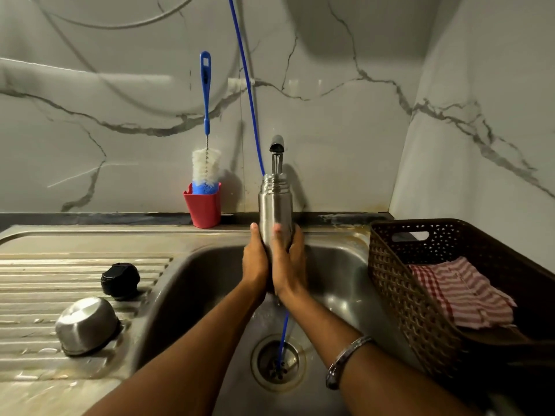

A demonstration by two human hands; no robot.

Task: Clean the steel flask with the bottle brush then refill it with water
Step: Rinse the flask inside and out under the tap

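Note:
The steel flask point(275, 202) stands upright over the sink basin, its open mouth right under the tap point(277, 145), from which water runs into it. My left hand point(255, 259) and my right hand point(289, 262) both grip its lower half from either side. The bottle brush point(206, 163), blue handle up and white bristles down, stands in a red cup point(203, 208) on the ledge to the left. A black stopper point(120, 280) and the steel cap point(87, 325) lie on the draining board.
The steel sink point(336, 283) has a drain point(277, 361) with a blue hose point(249, 94) running down into it. A brown woven basket point(390, 283) holding a red-striped cloth point(459, 295) sits at the right. Marble wall behind.

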